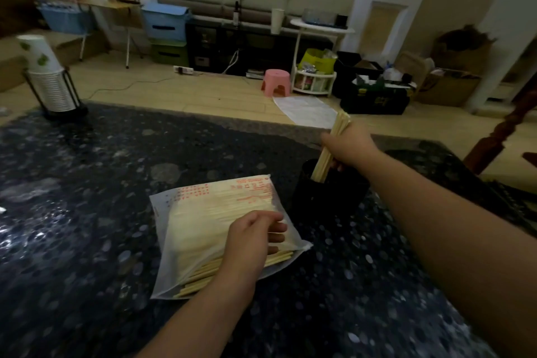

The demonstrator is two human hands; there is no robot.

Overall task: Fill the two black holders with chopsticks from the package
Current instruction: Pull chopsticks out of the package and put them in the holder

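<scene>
A translucent plastic package (203, 212) with red print lies flat on the dark speckled table (87, 197), full of pale wooden chopsticks whose ends stick out of its near open side. My left hand (252, 237) rests on the package near that opening, fingers curled on the plastic. A black holder (328, 197) stands just right of the package. My right hand (348, 145) is above the holder, shut on a bundle of chopsticks (338, 128) whose lower ends are inside the holder's mouth. Only one black holder shows.
A black wire rack with a stack of paper cups (49, 78) stands at the table's far left. A dark wooden chair back (499, 136) rises past the table's right edge. Beyond the table, on the floor, are a pink stool (276, 81), boxes and bins.
</scene>
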